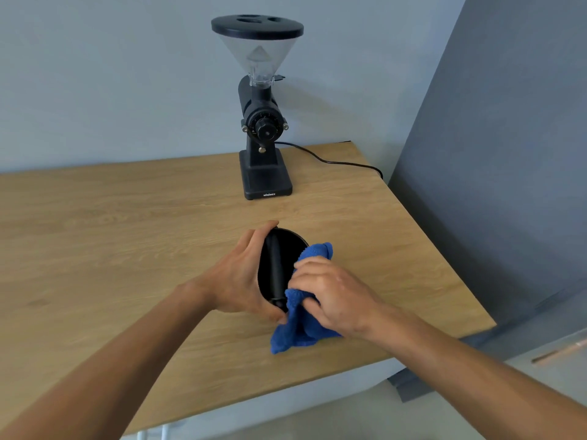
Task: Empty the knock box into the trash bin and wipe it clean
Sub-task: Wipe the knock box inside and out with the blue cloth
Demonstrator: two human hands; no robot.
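Note:
The round black knock box [287,249] with a black bar across its mouth sits on the wooden counter [127,233], tilted so its opening faces me. My left hand [241,277] wraps around its left wall and holds it. My right hand [330,293] grips a blue cloth [298,325] and presses it into the right side of the box; part of the cloth pokes out over the far rim and part hangs down in front. The inside of the box is mostly dark. No trash bin is in view.
A black coffee grinder [265,134] with a clear hopper stands at the back of the counter, its cord [333,161] running right. A grey wall panel [508,154] borders the counter's right edge. The counter's front edge runs just below my forearms.

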